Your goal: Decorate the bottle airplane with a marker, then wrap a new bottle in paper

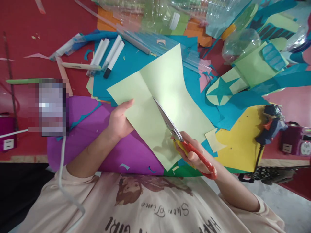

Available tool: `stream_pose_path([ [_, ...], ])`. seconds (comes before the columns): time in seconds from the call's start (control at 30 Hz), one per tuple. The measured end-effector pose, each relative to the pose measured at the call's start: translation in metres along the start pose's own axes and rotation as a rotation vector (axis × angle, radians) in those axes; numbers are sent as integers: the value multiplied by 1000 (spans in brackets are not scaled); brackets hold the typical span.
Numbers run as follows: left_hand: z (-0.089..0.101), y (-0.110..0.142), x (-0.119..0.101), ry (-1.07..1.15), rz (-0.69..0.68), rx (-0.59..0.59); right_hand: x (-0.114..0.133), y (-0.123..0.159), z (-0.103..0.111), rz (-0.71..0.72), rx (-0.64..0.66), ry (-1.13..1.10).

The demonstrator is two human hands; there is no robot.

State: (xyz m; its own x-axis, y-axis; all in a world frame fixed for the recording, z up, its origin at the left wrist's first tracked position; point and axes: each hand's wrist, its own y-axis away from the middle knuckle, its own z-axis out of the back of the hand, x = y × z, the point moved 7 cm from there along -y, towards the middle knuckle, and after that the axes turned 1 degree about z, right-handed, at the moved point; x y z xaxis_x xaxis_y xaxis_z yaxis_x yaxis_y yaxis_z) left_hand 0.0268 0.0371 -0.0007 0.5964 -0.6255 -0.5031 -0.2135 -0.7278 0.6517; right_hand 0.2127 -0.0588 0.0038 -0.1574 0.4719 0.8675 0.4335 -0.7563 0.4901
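Observation:
A large pale green sheet of paper [167, 87] with a crease across it lies in front of me, above coloured sheets. My left hand [121, 119] grips its left edge, thumb on top and fingers underneath. In my right hand [190, 149] is a pair of scissors [173, 127] with one red and one yellow handle. The blades point up and to the left over the middle of the sheet and look nearly closed. Whether the blades are cutting the paper there, I cannot tell. A small pale scrap [215, 140] sits by the sheet's right corner.
White markers [114, 58] and a craft knife [81, 66] lie at the upper left. A phone-like device [52, 108], blurred, rests at left with a cable. A glue gun [270, 124] is on yellow paper [243, 142] at right. Plastic bottles [240, 45] and a star-decorated paper piece [221, 90] stand beyond.

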Motion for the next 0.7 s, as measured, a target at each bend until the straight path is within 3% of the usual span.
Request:
stream_pose_path([
  [0.23,4,-5,-14,-2,-123,15,3,1,1,-42,63,43],
  [0.5,1,-4,-9,-40,-77,-1,7,10,3,-30,216,85],
  [0.7,3,-3,-9,-81,-66,4,8,8,3,-37,216,76],
])
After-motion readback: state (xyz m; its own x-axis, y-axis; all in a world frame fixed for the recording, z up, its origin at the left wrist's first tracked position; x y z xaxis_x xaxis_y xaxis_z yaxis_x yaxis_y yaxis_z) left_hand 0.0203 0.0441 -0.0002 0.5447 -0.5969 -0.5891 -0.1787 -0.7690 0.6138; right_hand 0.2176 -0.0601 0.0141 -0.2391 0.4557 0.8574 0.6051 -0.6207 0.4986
